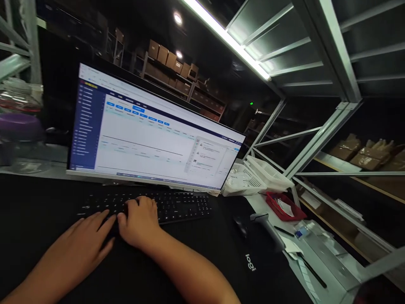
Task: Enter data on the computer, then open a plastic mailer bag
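A black keyboard (177,207) lies on a dark desk mat below a wide monitor (142,131) that shows a web page with a blue side menu. My left hand (79,242) rests at the keyboard's left end, palm down with the fingers stretched and apart. Over the left-middle keys, my right hand (141,221) has its fingers bent down onto the keys, with the thumb out to the side. Neither hand holds anything. The right hand covers part of the keys.
Right of the keyboard lie a black mouse (241,227) and a barcode scanner (268,230). Beyond them are a red tray (284,207), white baskets (243,179) and a pen (313,272). Clear jars (22,126) stand at left. Metal shelving (344,101) rises at right.
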{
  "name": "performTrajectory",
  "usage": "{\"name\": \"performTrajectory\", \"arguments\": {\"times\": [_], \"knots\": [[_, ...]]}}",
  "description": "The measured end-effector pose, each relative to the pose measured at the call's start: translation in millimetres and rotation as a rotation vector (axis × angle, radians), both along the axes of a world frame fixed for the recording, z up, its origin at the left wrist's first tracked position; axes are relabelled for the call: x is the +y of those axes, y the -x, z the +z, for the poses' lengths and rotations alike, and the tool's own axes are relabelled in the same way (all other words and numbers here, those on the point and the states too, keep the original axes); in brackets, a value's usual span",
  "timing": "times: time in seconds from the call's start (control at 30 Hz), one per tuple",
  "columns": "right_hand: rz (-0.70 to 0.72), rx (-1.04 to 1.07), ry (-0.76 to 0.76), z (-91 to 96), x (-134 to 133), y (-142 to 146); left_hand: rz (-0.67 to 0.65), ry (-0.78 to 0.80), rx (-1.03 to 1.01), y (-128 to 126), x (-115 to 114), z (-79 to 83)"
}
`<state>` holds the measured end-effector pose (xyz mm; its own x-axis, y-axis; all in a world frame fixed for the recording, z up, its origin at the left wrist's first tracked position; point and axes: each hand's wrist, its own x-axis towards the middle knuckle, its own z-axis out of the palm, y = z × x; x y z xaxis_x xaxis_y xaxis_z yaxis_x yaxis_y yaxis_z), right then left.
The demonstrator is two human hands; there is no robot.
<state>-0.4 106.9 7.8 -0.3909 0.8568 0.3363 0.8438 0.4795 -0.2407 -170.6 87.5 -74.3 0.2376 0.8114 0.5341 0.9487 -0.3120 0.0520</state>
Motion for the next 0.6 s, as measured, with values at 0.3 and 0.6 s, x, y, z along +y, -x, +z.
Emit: {"name": "performTrajectory", "arguments": {"times": [0.3, 0.6], "knots": [[0.044, -0.033, 0.030, 0.9, -12, -51, -0.011, -0.008, -0.010, 3, 2, -3.8], [-0.061, 0.088, 0.054, -3.1, -10, -78, 0.006, -0.004, -0.020, 6, 11, -16.7]]}}
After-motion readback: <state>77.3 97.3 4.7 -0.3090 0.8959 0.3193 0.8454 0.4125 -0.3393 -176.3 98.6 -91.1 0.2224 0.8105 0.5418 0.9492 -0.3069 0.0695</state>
